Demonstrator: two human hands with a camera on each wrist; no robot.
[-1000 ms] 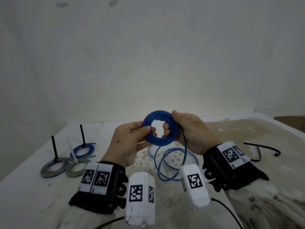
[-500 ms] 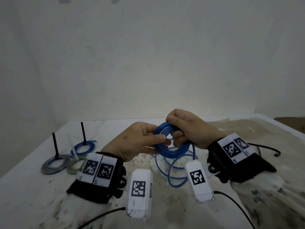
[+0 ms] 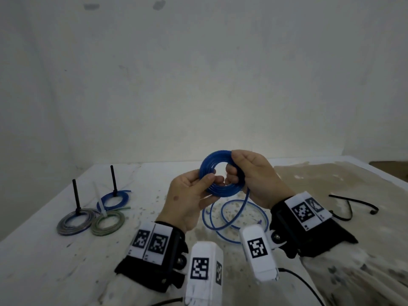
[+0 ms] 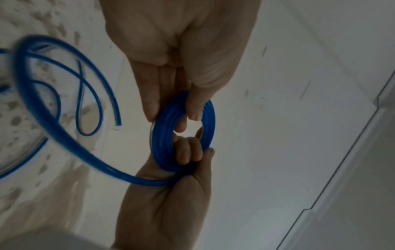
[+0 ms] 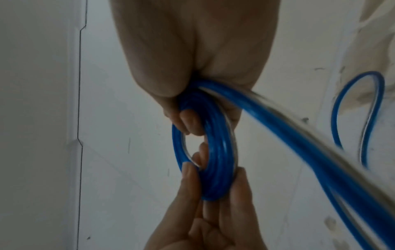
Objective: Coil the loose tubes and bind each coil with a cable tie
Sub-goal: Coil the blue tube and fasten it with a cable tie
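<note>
A blue tube is partly wound into a small coil (image 3: 217, 188) held upright above the table. My left hand (image 3: 215, 179) pinches the coil's lower left side between thumb and fingers. My right hand (image 3: 234, 167) grips its right side, with fingers curled through the hole. The unwound part of the tube (image 3: 234, 217) hangs from the right hand and lies in loose loops on the table below. In the left wrist view the thumb and fingers (image 4: 193, 108) clamp the coil (image 4: 159, 140). In the right wrist view the coil (image 5: 215, 160) runs under the palm.
At the left lie three finished coils: a blue one (image 3: 112, 198) and a grey one (image 3: 76, 220), each round a black peg, and a green one (image 3: 108, 221). A white cable tie (image 3: 99, 199) lies across them. Black cable ties (image 3: 348, 206) lie at the right. The table (image 3: 55, 272) is stained white.
Half a second ago the coil was tilted low with the right hand over it. Both hands have since lifted it and turned it upright, and the loose loops have shifted on the table.
</note>
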